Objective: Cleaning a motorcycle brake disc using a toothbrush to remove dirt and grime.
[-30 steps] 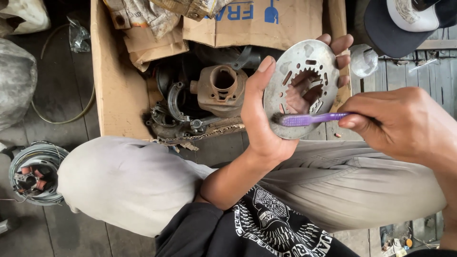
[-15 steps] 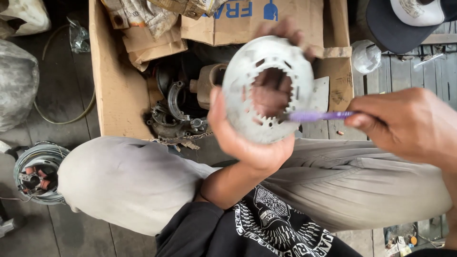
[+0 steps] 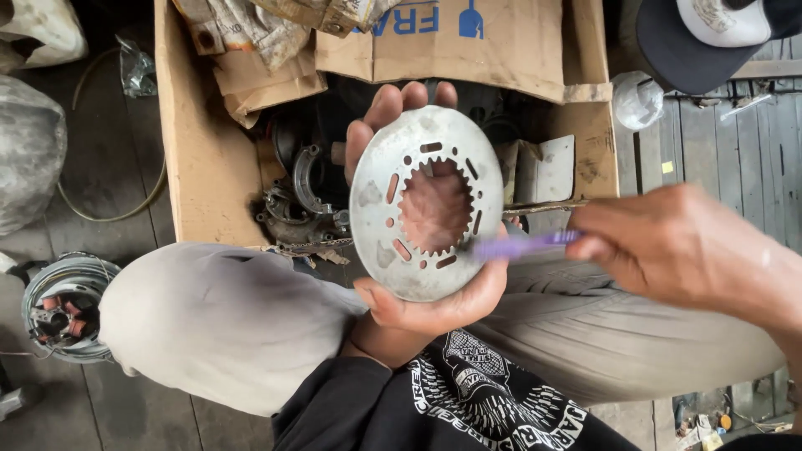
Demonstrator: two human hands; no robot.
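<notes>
Clutch plate, a grey toothed metal ring, sits upright in the left hand, fingers clamped around its rim, above the cardboard box of engine parts. Right hand pinches a purple brush, its tip touching the plate's inner teeth.

dull metal, plastic and cardboard

a matt, stained grey metal disc is seen, with a smooth purple plastic brush handle and a rough brown cardboard box.
</notes>
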